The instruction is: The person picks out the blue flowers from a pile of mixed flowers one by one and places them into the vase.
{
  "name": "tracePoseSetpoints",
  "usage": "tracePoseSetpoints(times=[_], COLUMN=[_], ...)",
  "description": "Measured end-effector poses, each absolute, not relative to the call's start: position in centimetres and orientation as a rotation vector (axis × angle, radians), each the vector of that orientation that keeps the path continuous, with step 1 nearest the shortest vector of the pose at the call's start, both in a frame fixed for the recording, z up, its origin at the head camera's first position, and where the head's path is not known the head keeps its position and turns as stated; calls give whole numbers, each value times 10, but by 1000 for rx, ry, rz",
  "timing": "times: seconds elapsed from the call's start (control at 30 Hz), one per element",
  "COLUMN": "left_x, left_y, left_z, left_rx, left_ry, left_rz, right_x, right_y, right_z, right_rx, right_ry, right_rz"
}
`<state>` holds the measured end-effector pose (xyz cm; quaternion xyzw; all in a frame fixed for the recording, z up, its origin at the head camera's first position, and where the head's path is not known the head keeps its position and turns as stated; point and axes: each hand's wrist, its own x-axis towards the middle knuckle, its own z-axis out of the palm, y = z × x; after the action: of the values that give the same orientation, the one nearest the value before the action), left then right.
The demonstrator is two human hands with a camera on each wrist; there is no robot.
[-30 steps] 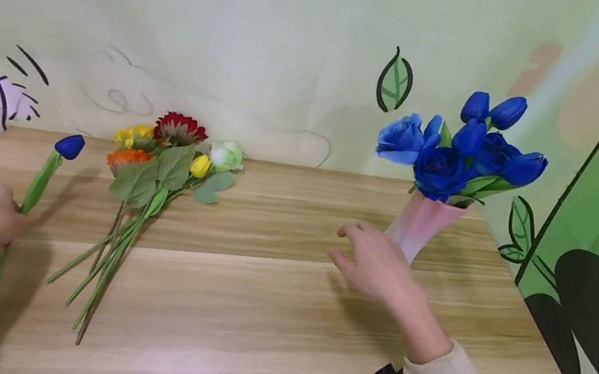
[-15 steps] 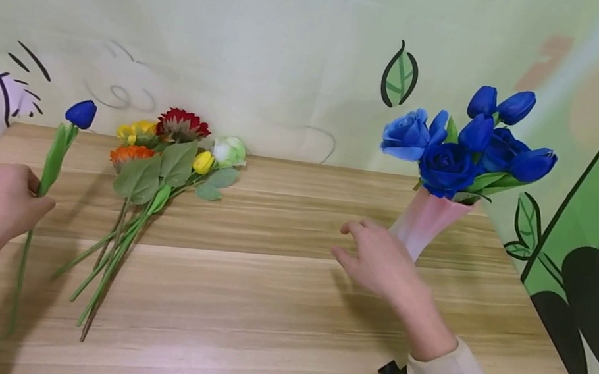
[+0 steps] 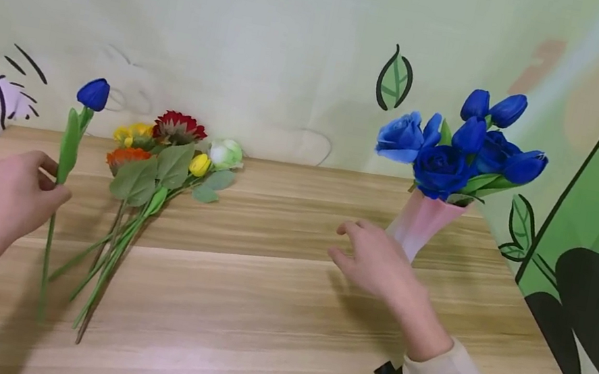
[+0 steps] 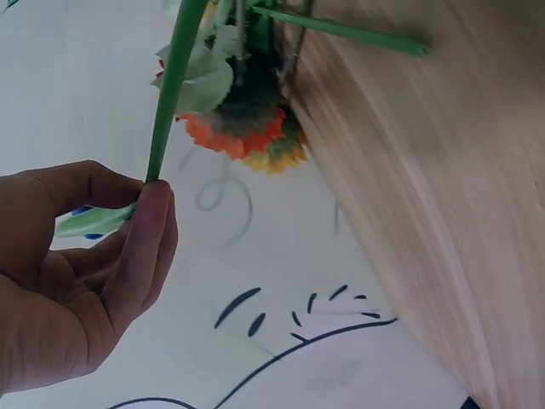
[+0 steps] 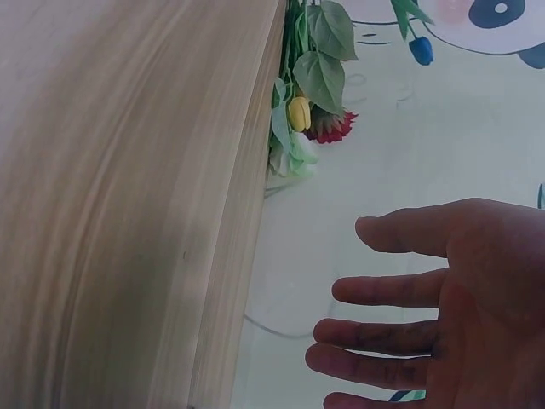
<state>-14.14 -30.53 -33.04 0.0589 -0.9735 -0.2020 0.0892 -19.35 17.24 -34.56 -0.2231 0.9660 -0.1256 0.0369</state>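
A blue tulip (image 3: 93, 94) stands nearly upright in my left hand (image 3: 12, 193), whose thumb and fingers pinch its green stem (image 4: 173, 94) below the leaf. The left wrist view shows that pinch closely. My right hand (image 3: 373, 260) hovers over the table in front of the vase, its fingers spread and holding nothing; the right wrist view shows the bare palm (image 5: 494, 298). Just behind that hand is a pink and white vase (image 3: 427, 226), filled with blue roses (image 3: 440, 172) and blue tulips (image 3: 508, 110). The vase's lower part is partly hidden by the hand.
Right of the left hand, a loose bunch of flowers lies on the wooden table (image 3: 230, 308): a red bloom (image 3: 177, 127), an orange one (image 3: 127, 158), a yellow tulip (image 3: 199, 164) and a white-green flower (image 3: 226, 154). A printed cloth wall (image 3: 274, 55) rises behind the table.
My left hand has lifted the blue tulip and moved a little right, and the tulip has gone from leaning to nearly upright. The right hand and the vase have stayed put.
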Motion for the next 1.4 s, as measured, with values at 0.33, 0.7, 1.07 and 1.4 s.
tracePoseSetpoints(times=[0.33,0.7,1.07,1.4], left_x=[-151,-156,-152,-156], left_y=[-281,-248,-222,-202], left_z=[-323,-317,-328,-326], left_rx=[12,-126,-184,-227], left_ry=[-2877,-2791,-2799,-2795], left_rz=[-718,-781,-907,-1039], right_x=[-193,-194,-190,-191], right_y=[168,164,163,155], right_z=[-346,-342,-352,-343], right_rx=[-711,-715,-782,-848], right_ry=[2983,3003,3061,3084], right_rz=[-384,-409,-507,-605])
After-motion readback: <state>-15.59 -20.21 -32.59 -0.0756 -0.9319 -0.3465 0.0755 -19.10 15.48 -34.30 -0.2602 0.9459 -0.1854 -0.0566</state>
